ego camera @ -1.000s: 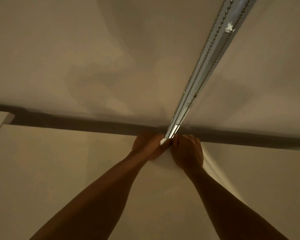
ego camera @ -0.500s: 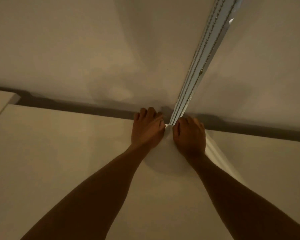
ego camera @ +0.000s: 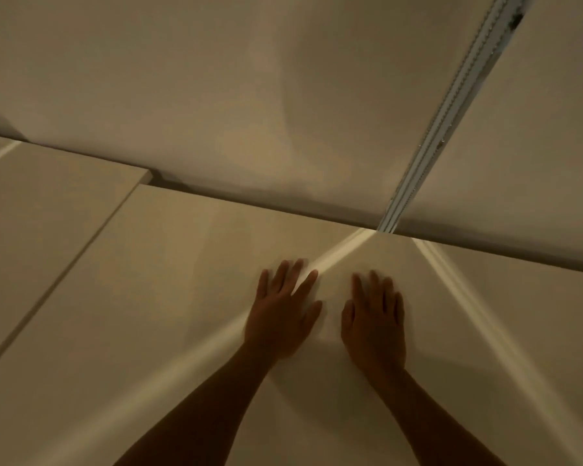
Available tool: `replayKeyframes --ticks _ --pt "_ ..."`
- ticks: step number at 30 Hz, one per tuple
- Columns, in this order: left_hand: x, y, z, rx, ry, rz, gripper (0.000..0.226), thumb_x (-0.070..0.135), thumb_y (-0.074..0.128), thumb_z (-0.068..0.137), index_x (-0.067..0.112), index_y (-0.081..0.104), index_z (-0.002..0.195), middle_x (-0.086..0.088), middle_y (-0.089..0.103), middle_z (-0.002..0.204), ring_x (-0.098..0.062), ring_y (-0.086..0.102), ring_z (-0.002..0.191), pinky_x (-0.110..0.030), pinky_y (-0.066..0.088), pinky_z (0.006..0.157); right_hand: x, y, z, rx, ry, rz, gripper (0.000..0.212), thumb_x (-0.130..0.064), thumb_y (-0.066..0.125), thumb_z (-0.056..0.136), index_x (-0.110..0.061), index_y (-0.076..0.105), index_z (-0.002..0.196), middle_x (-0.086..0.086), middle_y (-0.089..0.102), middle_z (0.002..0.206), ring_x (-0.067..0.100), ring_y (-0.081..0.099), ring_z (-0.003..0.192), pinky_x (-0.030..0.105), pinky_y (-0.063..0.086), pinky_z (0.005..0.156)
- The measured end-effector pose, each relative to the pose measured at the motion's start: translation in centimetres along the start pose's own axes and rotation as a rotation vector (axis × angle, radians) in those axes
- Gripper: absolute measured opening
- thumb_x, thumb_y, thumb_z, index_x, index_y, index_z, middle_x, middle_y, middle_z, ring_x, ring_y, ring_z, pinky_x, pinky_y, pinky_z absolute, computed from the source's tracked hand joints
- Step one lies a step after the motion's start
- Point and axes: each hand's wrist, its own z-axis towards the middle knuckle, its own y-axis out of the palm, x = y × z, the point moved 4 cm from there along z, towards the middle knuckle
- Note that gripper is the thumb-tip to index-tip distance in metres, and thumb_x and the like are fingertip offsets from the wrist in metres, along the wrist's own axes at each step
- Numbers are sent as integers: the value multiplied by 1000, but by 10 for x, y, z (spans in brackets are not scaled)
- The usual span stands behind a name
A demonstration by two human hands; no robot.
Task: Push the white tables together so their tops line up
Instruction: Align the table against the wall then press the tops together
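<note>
A white table [ego camera: 169, 297] fills the middle of the dim head view. My left hand [ego camera: 281, 311] and my right hand [ego camera: 374, 317] lie flat on its top, palms down, fingers spread, a short way back from its far edge. A second white table [ego camera: 48, 210] stands to the left; a thin dark seam runs between the two tops. Its far edge sits farther back than the middle table's, leaving a small step at the far corner. Two bright strips of light cross the tabletop near my hands.
White roller blinds [ego camera: 216, 95] hang close behind the tables' far edge. A vertical white rail with bead chains [ego camera: 451, 112] runs down between two blinds to the table edge. A dark gap [ego camera: 283, 208] separates the tables from the blinds.
My hands have let go of the foot of the blind rail, drawn back toward me and spread flat on the tabletop. The view has tilted down, showing more table and the left table.
</note>
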Motion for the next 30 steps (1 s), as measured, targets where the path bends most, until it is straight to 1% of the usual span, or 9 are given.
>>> replayKeyframes --ticks 4,8,13,16,19,21,23,25,30 --pt "-38 -8 -67 -13 -105 16 62 64 18 100 37 22 156 5 13 167 -24 8 154 -52 12 123 -39 -1 -58 -22 -45 23 58 -35 28 97 -13 38 150 19 34 156 39 27 145 58 24 116" --pt "-67 -11 -137 -14 -210 -4 62 64 17 100 39 19 157 6 9 168 -21 2 154 -49 5 124 -84 1 -108 -52 -199 54 55 -31 32 96 -14 44 146 14 40 154 35 31 145 59 26 114" --pt "-103 -13 -248 -28 -282 28 65 66 15 100 41 3 158 5 -2 168 -19 -7 154 -48 2 124 -145 -3 -181 -97 -401 171 53 -34 40 94 -20 48 144 9 34 157 32 25 148 55 31 115" --pt "-129 -24 -296 -37 -309 55 68 69 16 98 40 3 158 3 0 168 -21 -4 154 -51 9 123 -180 -4 -218 -157 -519 244 59 -42 46 93 -23 41 148 8 26 161 29 18 150 52 33 114" --pt "-156 -33 -332 -58 -274 72 70 73 18 96 42 6 158 2 1 168 -22 -3 154 -53 10 123 -218 -3 -248 -240 -631 268 73 -57 44 92 -27 24 155 8 13 165 31 8 151 53 25 118" --pt "-181 -38 -356 -60 -249 82 70 73 20 97 41 7 158 2 -2 168 -21 -6 154 -54 10 123 -249 0 -268 -296 -730 248 83 -68 40 89 -30 11 157 6 0 166 30 -3 152 60 16 118" --pt "-205 -41 -378 -46 -227 79 69 71 21 98 40 9 158 3 -3 168 -19 -8 154 -53 12 123 -280 6 -285 -301 -773 172 89 -79 30 85 -30 12 157 7 1 166 32 -2 151 71 10 112" --pt "-219 -42 -387 -30 -198 73 68 70 23 98 39 16 157 3 2 168 -19 -4 154 -49 14 123 -301 14 -293 -306 -741 87 96 -85 26 80 -27 15 157 8 8 165 34 6 151 79 7 105" --pt "-233 -45 -372 34 -87 104 77 75 39 88 27 39 149 -7 37 155 -29 31 143 -48 32 112 -332 32 -296 -254 -590 -93 111 -82 49 69 -24 14 157 13 16 163 41 12 149 81 7 101"
